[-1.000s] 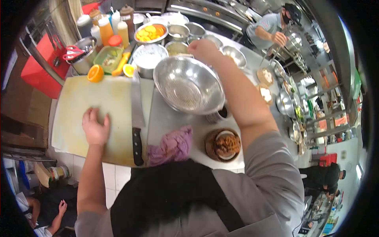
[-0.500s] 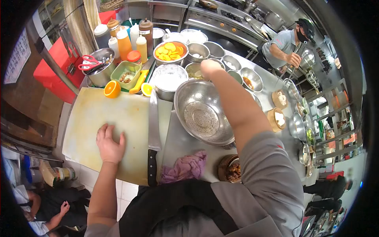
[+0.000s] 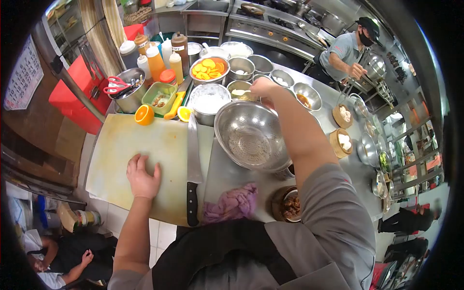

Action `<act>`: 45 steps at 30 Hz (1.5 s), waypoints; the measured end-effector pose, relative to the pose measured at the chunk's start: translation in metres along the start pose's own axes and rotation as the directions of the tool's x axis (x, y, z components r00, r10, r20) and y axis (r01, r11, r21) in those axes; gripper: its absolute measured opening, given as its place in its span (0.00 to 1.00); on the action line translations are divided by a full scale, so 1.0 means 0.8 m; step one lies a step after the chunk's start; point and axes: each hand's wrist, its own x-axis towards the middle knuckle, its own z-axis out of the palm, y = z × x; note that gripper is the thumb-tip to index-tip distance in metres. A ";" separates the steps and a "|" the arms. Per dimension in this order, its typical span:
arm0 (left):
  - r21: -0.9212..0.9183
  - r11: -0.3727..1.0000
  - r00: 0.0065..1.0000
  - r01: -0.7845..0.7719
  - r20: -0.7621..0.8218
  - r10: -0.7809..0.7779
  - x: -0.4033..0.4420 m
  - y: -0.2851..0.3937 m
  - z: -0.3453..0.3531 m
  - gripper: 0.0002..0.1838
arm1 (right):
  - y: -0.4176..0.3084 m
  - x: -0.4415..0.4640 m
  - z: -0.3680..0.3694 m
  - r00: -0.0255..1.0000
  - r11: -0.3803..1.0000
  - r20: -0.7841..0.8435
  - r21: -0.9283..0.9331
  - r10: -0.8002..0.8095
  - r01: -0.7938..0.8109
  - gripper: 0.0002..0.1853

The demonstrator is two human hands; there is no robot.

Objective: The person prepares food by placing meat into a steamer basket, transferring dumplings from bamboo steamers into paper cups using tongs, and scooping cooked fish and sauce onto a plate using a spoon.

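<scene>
My left hand rests on the cutting board with its fingers spread. To its right a large knife lies along the board, its black handle toward me. Beyond the big metal colander, my right hand is closed at a small metal bowl of pale contents. Its fingers seem to hold a light utensil that reaches into that bowl; the fingertips are partly hidden. Two cut orange halves sit at the board's back edge.
A purple cloth and a round container of brown food lie near my body. Sauce bottles, a bowl of orange slices and several metal bowls line the back. A co-worker stands at the far right.
The view has shifted. My right hand has moved over the small bowl beyond the colander and now seems to hold a light utensil. My left hand stays spread on the board.
</scene>
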 end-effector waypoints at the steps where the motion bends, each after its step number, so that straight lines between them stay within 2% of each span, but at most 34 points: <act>1: 0.001 1.000 1.000 -0.002 -0.002 0.002 0.000 -0.001 0.000 0.24 | 0.006 -0.010 -0.008 1.000 0.995 -0.006 0.100 0.022 -0.022 0.17; 2: 0.010 1.000 1.000 0.002 -0.005 -0.002 0.000 -0.001 0.000 0.24 | 0.012 -0.021 -0.012 0.999 0.979 -0.011 0.200 0.047 -0.044 0.17; 3: 0.019 1.000 1.000 0.002 -0.003 -0.002 0.000 -0.001 -0.001 0.24 | 0.015 -0.036 -0.007 0.988 0.920 -0.112 0.388 0.109 -0.057 0.13; 4: 0.026 1.000 1.000 -0.002 0.005 0.002 0.000 -0.001 0.001 0.24 | 0.021 -0.045 -0.014 0.989 0.994 -0.140 0.083 -0.054 0.066 0.14; 5: 0.037 0.999 1.000 -0.006 -0.013 0.007 0.002 -0.002 0.002 0.24 | 0.032 -0.054 -0.026 0.973 0.958 -0.107 -0.226 -0.206 0.178 0.16; 7: 0.054 0.998 1.000 -0.022 -0.012 0.023 0.003 -0.007 0.007 0.24 | 0.045 -0.114 -0.041 0.975 0.977 -0.101 -0.106 -0.198 0.187 0.17; 8: 0.060 0.997 0.999 -0.040 -0.019 0.041 0.002 -0.010 0.009 0.23 | 0.042 -0.156 -0.053 0.991 0.947 -0.134 0.313 -0.023 0.065 0.17; 10: 0.071 0.993 0.994 -0.097 -0.041 0.100 0.006 -0.017 0.014 0.23 | 0.067 -0.207 -0.050 0.983 0.891 -0.183 0.440 -0.032 0.111 0.16; 14: 0.098 0.989 0.994 -0.109 -0.007 0.111 0.007 -0.006 0.007 0.23 | 0.092 -0.359 -0.038 0.968 0.909 -0.244 0.387 -0.063 0.157 0.14; 17: 0.115 0.987 0.994 -0.110 -0.004 0.111 0.006 -0.014 0.008 0.23 | 0.101 -0.461 -0.009 0.977 0.922 -0.205 0.386 0.065 0.020 0.13; 18: 0.122 0.987 0.994 -0.107 -0.010 0.110 0.007 -0.017 0.011 0.23 | 0.093 -0.494 -0.001 0.978 0.889 -0.164 0.456 0.132 -0.043 0.11; 19: 0.127 0.986 0.994 -0.107 -0.022 0.110 0.008 -0.019 0.014 0.23 | 0.109 -0.517 0.019 0.980 0.841 -0.155 0.541 0.125 -0.021 0.10; 20: 0.137 0.986 0.995 -0.098 -0.022 0.102 0.007 -0.019 0.016 0.23 | 0.096 -0.545 0.028 0.968 0.786 -0.129 0.612 0.215 -0.093 0.09; 22: 0.158 0.984 0.995 -0.087 -0.024 0.092 0.007 -0.018 0.017 0.23 | 0.101 -0.580 0.062 0.948 0.744 -0.134 0.655 0.288 -0.134 0.07; 25: 0.197 0.974 0.992 -0.112 -0.033 0.121 0.008 -0.020 0.019 0.23 | 0.103 -0.609 0.103 0.918 0.912 -0.313 0.397 0.244 -0.107 0.07; 28: 0.142 0.979 0.989 -0.144 -0.017 0.148 0.011 -0.025 0.018 0.25 | 0.107 -0.620 0.125 0.889 0.959 -0.432 0.282 0.151 -0.025 0.08; 31: 0.143 0.977 0.987 -0.159 0.004 0.160 0.008 -0.020 0.013 0.25 | 0.099 -0.629 0.123 0.845 0.951 -0.507 0.310 0.172 -0.008 0.08; 34: 0.130 0.987 0.995 -0.099 0.009 0.098 0.003 -0.011 0.008 0.25 | 0.094 -0.634 0.125 0.839 0.952 -0.518 0.305 0.169 -0.003 0.09; 37: 0.138 0.984 0.994 -0.109 0.014 0.108 0.003 -0.011 0.008 0.25 | 0.101 -0.637 0.130 0.849 0.976 -0.528 0.201 0.041 0.078 0.09; 40: 0.122 0.987 0.995 -0.103 0.019 0.101 0.003 -0.013 0.007 0.25 | 0.100 -0.634 0.124 0.850 0.979 -0.521 0.198 0.075 0.035 0.09; 43: 0.110 0.990 0.996 -0.084 0.016 0.083 0.000 -0.004 0.002 0.25 | 0.082 -0.630 0.080 0.814 0.969 -0.576 0.237 0.079 0.074 0.10; 45: 0.101 0.990 0.995 -0.100 0.010 0.100 0.001 -0.007 0.006 0.24 | 0.072 -0.620 0.045 0.758 0.977 -0.652 0.163 0.003 0.137 0.11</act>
